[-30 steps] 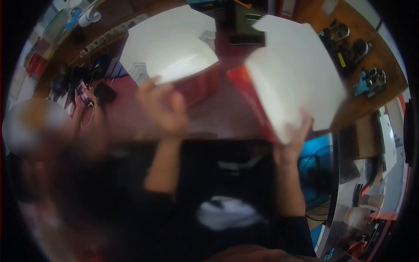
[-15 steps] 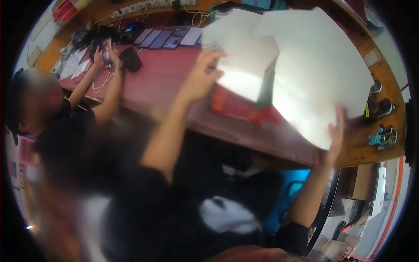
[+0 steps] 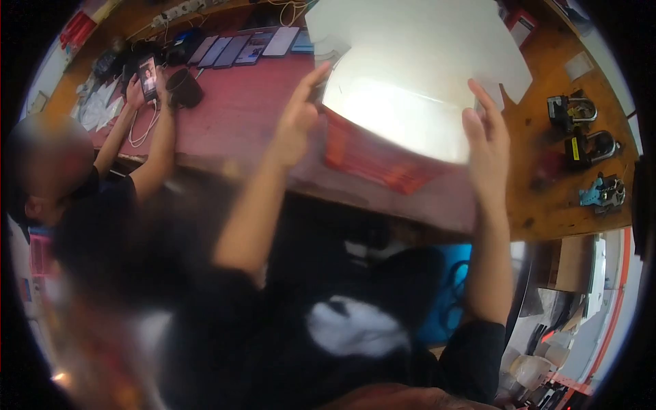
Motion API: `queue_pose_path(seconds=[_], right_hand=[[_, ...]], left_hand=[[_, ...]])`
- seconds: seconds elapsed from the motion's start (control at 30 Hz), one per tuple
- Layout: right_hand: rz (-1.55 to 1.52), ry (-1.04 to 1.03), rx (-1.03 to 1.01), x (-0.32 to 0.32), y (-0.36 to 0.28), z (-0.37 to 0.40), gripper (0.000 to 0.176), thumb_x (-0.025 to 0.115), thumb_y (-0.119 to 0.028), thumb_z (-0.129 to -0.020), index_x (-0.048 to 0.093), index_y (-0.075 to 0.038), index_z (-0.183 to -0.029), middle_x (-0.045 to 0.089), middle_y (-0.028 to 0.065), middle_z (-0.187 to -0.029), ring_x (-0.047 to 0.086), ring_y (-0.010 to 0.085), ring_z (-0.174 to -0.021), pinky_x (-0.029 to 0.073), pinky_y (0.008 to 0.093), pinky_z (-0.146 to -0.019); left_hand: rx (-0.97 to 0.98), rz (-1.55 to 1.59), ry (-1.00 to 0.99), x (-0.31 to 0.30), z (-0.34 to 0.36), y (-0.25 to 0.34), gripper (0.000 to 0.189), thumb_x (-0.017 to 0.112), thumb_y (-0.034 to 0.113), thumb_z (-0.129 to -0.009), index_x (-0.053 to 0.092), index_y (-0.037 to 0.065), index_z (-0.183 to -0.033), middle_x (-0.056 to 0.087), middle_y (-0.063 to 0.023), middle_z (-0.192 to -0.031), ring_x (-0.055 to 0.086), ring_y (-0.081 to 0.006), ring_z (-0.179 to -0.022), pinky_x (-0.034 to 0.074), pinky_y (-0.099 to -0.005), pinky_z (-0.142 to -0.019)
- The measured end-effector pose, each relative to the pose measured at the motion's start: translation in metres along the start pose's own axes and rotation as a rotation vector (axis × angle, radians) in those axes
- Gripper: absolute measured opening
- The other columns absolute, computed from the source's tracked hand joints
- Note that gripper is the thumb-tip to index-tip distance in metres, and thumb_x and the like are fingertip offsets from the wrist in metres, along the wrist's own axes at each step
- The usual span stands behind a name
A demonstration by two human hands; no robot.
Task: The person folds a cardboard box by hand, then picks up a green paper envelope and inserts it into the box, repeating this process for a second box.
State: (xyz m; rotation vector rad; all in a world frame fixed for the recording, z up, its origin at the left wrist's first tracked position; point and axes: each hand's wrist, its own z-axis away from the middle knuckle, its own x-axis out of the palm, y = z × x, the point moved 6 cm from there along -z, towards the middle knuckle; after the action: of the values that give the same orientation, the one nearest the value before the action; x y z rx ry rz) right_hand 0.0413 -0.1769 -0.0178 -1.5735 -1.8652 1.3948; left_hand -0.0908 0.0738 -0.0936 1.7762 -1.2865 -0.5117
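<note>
A large, glossy white sheet [image 3: 403, 75] with a curved near edge and angular flaps is held up above the dark red table mat [image 3: 260, 137]. My left hand [image 3: 297, 126] grips its left edge, the index finger stretched up along the side. At the right edge, my right hand [image 3: 488, 140] holds it with thumb and fingers upright, partly over the sheet. Below the near edge lies a red-orange flat package [image 3: 376, 164], its far part hidden by the sheet.
Several phones [image 3: 232, 51] lie in a row at the back. To the left, a person [image 3: 150, 157] holds a phone [image 3: 148, 77] beside a black cup [image 3: 184, 89]. Clamp-like metal tools [image 3: 601, 147] stand on the wooden right end of the table.
The white sheet has turned and closed up from two spread panels into one broad face. My right hand has moved up and left, nearer my left hand.
</note>
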Motion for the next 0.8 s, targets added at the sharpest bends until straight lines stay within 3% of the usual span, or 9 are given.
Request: queue_pose_path(seconds=[0.03, 0.13, 0.23, 0.3, 0.4, 0.53, 0.57, 0.67, 0.8], right_hand=[[0.001, -0.020, -0.042, 0.001, -0.001, 0.000, 0.059, 0.069, -0.040, -0.096, 0.058, -0.004, -0.141, 0.041, -0.0034, -0.081, 0.042, 0.0084, -0.075, 0.039, 0.0233, -0.072], [0.078, -0.138, -0.151, -0.001, -0.016, 0.014, 0.062, 0.067, -0.037, -0.096, 0.052, -0.002, -0.145, 0.048, -0.0004, -0.081, 0.048, 0.0121, -0.077, 0.041, 0.0266, -0.072], [-0.001, -0.260, -0.276, 0.004, -0.031, 0.034, 0.061, 0.067, -0.030, -0.096, 0.048, -0.001, -0.146, 0.056, 0.0047, -0.083, 0.056, 0.0171, -0.079, 0.044, 0.0309, -0.074], [0.010, -0.205, -0.362, 0.011, -0.024, 0.054, 0.057, 0.069, -0.022, -0.090, 0.050, -0.001, -0.139, 0.060, 0.0101, -0.086, 0.061, 0.0245, -0.083, 0.046, 0.0343, -0.076], [0.332, -0.207, -0.478, 0.025, -0.027, 0.069, 0.044, 0.072, -0.011, -0.081, 0.056, -0.002, -0.121, 0.064, 0.0141, -0.089, 0.065, 0.0311, -0.089, 0.046, 0.0373, -0.078], [0.732, -0.257, -0.680, 0.039, -0.031, 0.068, 0.027, 0.072, -0.001, -0.074, 0.061, -0.004, -0.099, 0.067, 0.0125, -0.093, 0.065, 0.0331, -0.097, 0.045, 0.0381, -0.078], [0.722, -0.258, -0.677, 0.040, -0.036, 0.066, 0.017, 0.072, -0.001, -0.075, 0.062, -0.005, -0.088, 0.067, 0.0095, -0.093, 0.064, 0.0287, -0.100, 0.044, 0.0393, -0.079], [0.714, -0.222, -0.796, 0.040, -0.051, 0.060, 0.017, 0.075, -0.003, -0.074, 0.062, -0.006, -0.085, 0.064, 0.0084, -0.087, 0.062, 0.0298, -0.097, 0.043, 0.0412, -0.084], [0.589, -0.307, -0.711, 0.035, -0.037, 0.051, 0.019, 0.076, -0.004, -0.072, 0.063, -0.006, -0.084, 0.060, 0.0094, -0.089, 0.057, 0.0323, -0.100, 0.042, 0.0424, -0.088]], left_hand=[[0.140, -0.044, 0.011, 0.005, 0.002, 0.013, 0.066, 0.072, 0.032, -0.086, 0.052, 0.008, -0.144, 0.053, -0.0152, -0.142, 0.052, -0.0274, -0.130, 0.035, -0.0466, -0.113], [0.629, -0.769, 0.090, 0.020, 0.006, 0.057, 0.064, 0.080, 0.032, -0.072, 0.063, 0.011, -0.130, 0.061, -0.0150, -0.132, 0.059, -0.0283, -0.120, 0.040, -0.0466, -0.105], [0.804, -1.089, -0.150, 0.057, 0.012, 0.078, 0.059, 0.083, 0.028, -0.065, 0.068, 0.013, -0.119, 0.066, -0.0114, -0.121, 0.060, -0.0290, -0.115, 0.043, -0.0430, -0.096], [0.676, -0.923, -0.200, 0.093, 0.016, 0.087, 0.042, 0.082, 0.027, -0.062, 0.070, 0.014, -0.100, 0.070, -0.0043, -0.104, 0.064, -0.0246, -0.102, 0.044, -0.0400, -0.082], [0.615, -1.114, -0.346, 0.118, 0.022, 0.082, 0.023, 0.077, 0.029, -0.070, 0.061, 0.013, -0.074, 0.060, 0.0010, -0.080, 0.057, -0.0205, -0.078, 0.039, -0.0389, -0.068], [0.459, -1.189, -0.335, 0.123, 0.016, 0.085, 0.016, 0.073, 0.024, -0.074, 0.063, 0.012, -0.072, 0.060, -0.0013, -0.076, 0.057, -0.0207, -0.077, 0.038, -0.0387, -0.070], [0.433, -1.210, -0.335, 0.123, 0.016, 0.085, 0.014, 0.072, 0.023, -0.075, 0.064, 0.011, -0.072, 0.060, -0.0017, -0.075, 0.057, -0.0206, -0.077, 0.038, -0.0387, -0.071], [0.412, -1.252, -0.272, 0.123, 0.020, 0.091, 0.012, 0.068, 0.021, -0.079, 0.065, 0.011, -0.073, 0.062, -0.0016, -0.075, 0.058, -0.0192, -0.079, 0.038, -0.0385, -0.073], [0.365, -1.374, -0.311, 0.127, 0.027, 0.089, 0.014, 0.064, 0.022, -0.082, 0.068, 0.011, -0.074, 0.065, -0.0036, -0.077, 0.061, -0.0189, -0.080, 0.037, -0.0391, -0.075]])
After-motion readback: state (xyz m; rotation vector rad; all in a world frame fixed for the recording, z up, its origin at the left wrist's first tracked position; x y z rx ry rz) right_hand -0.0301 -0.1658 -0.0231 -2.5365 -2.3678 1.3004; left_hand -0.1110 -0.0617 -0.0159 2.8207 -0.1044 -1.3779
